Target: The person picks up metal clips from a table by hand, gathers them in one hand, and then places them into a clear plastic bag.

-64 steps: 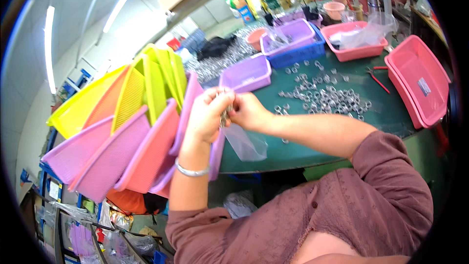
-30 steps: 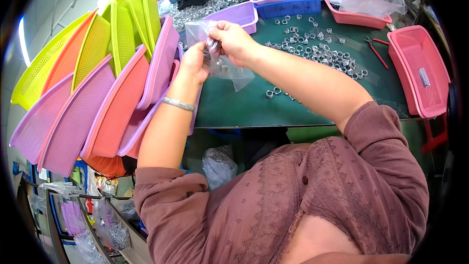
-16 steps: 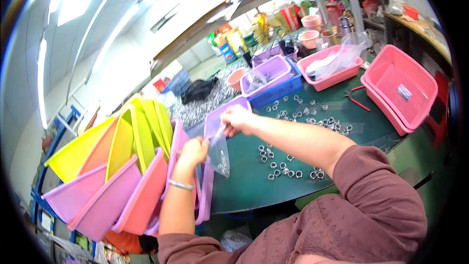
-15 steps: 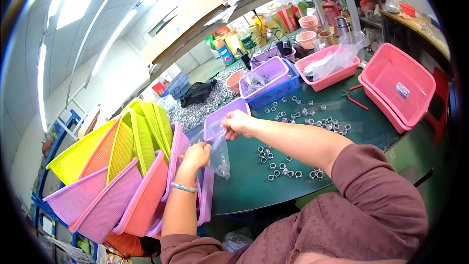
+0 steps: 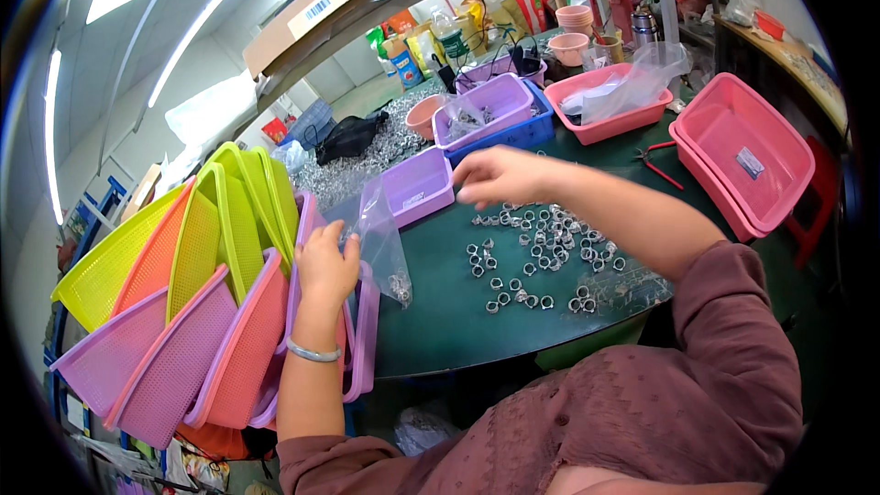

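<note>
My left hand (image 5: 327, 261), with a silver-coloured bangle (image 5: 313, 353) at its wrist, has its fingers at the left edge of a clear plastic bag (image 5: 378, 234). It appears to hold the bag upright; its fingertips are partly hidden. Several small silver metal pieces (image 5: 400, 289) lie in the bag's bottom corner. Over the table, right of a purple basket (image 5: 419, 185), my right hand (image 5: 502, 174) hovers open, and I see nothing in it. Below and right of that hand, many small silver metal rings (image 5: 550, 252) are spread on the green table (image 5: 440, 330).
Stacked yellow-green, orange, pink and purple baskets (image 5: 174, 302) crowd the left side. Behind are a heap of silver pieces (image 5: 367, 156), a blue crate (image 5: 513, 142) under a purple tray and a pink tub (image 5: 610, 128). Red-handled pliers (image 5: 660, 165) lie beside nested pink tubs (image 5: 752, 156) at right.
My right hand has let go of the plastic bag and moved right, its fingers loosening. My left hand stays at the bag, which hangs more spread out. The view has shifted slightly.
</note>
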`<action>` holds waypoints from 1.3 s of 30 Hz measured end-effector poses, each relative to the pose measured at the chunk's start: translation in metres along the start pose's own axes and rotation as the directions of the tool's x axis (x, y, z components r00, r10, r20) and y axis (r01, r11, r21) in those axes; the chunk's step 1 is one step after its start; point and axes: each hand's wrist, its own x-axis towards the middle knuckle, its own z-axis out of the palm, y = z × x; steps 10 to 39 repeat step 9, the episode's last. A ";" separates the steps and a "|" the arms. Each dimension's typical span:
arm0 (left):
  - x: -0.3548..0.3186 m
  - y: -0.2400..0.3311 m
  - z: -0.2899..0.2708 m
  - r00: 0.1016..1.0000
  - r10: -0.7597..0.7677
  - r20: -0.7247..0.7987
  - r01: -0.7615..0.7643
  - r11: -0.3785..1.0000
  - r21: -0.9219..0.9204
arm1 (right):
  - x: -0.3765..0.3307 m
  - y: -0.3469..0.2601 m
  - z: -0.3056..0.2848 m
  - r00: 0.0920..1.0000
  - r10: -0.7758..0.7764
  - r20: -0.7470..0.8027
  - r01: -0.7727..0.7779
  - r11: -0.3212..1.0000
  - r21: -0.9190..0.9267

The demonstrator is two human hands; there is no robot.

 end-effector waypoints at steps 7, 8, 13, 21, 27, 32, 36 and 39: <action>0.016 0.068 -0.081 0.809 0.200 -0.553 -0.440 0.830 -0.343 | -0.109 -0.117 -0.063 0.719 -0.539 -0.439 0.400 0.837 -0.374; 0.014 0.083 -0.101 0.767 0.107 -0.632 -0.484 0.744 -0.460 | -0.124 -0.135 -0.061 0.488 -0.735 -0.471 0.510 0.678 -0.530; 0.016 0.085 -0.124 0.734 0.176 -0.656 -0.606 0.605 -0.516 | -0.124 -0.133 -0.064 0.495 -0.727 -0.475 0.497 0.686 -0.532; 0.016 0.085 -0.124 0.734 0.176 -0.656 -0.606 0.605 -0.516 | -0.124 -0.133 -0.064 0.495 -0.727 -0.475 0.497 0.686 -0.532; 0.016 0.085 -0.124 0.734 0.176 -0.656 -0.606 0.605 -0.516 | -0.124 -0.133 -0.064 0.495 -0.727 -0.475 0.497 0.686 -0.532; 0.016 0.085 -0.124 0.734 0.176 -0.656 -0.606 0.605 -0.516 | -0.124 -0.133 -0.064 0.495 -0.727 -0.475 0.497 0.686 -0.532; 0.016 0.085 -0.124 0.734 0.176 -0.656 -0.606 0.605 -0.516 | -0.124 -0.133 -0.064 0.495 -0.727 -0.475 0.497 0.686 -0.532; 0.016 0.085 -0.124 0.734 0.176 -0.656 -0.606 0.605 -0.516 | -0.124 -0.133 -0.064 0.495 -0.727 -0.475 0.497 0.686 -0.532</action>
